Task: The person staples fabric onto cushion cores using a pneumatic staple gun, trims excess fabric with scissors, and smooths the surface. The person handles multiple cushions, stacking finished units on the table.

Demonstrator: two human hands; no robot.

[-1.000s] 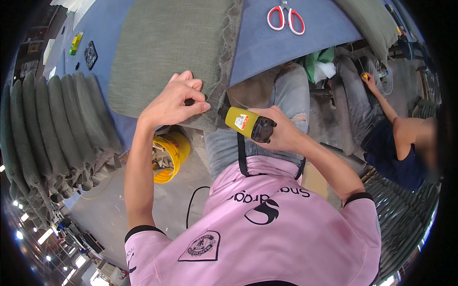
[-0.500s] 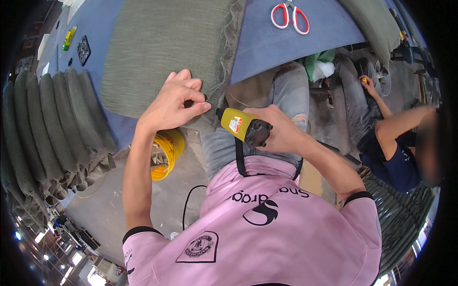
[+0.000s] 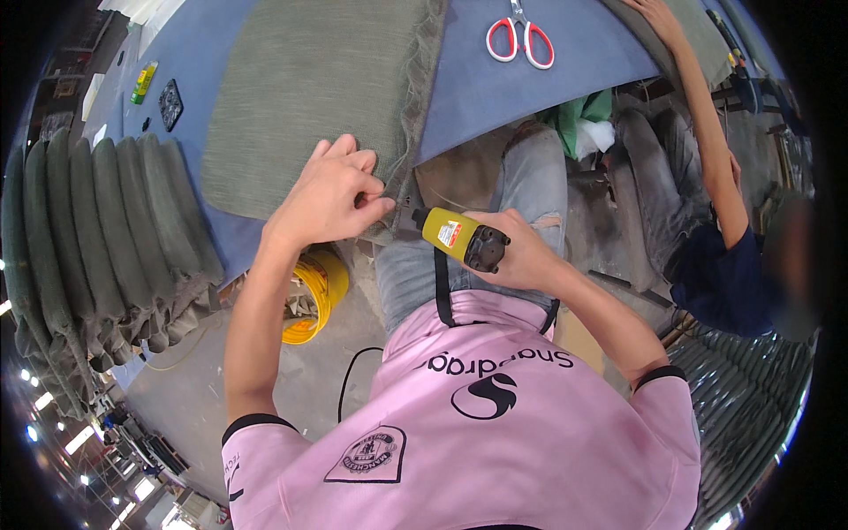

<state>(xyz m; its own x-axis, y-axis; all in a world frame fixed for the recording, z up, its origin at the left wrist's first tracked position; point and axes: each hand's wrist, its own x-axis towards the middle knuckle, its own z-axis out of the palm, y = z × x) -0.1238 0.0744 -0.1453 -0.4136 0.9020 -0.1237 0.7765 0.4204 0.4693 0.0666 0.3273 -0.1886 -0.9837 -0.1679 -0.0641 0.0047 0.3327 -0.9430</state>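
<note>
A green-grey woven fabric panel (image 3: 300, 115) with a frayed edge lies over the blue table. My left hand (image 3: 331, 196) rests on its near corner, fingers curled and thumb drawn in, pinching the fabric's edge. My right hand (image 3: 519, 252) is wrapped round a yellow power tool (image 3: 452, 233) with a black nose and black rear. That nose points toward the corner beside my left thumb, a small gap away. The handle is hidden under my palm.
Red-and-white scissors (image 3: 521, 42) lie on the blue table (image 3: 477, 106). At left stand several fabric-covered cushions (image 3: 106, 221); below them is a yellow bucket (image 3: 331, 283) with scraps. A co-worker's arm (image 3: 707, 141) reaches over another fabric piece at right. A black cable (image 3: 344, 389) hangs beside me.
My view has shifted slightly, and both hands keep nearly the same pose. The tool's nose sits a little farther right. The co-worker's arm has swung up onto the fabric at the far right.
</note>
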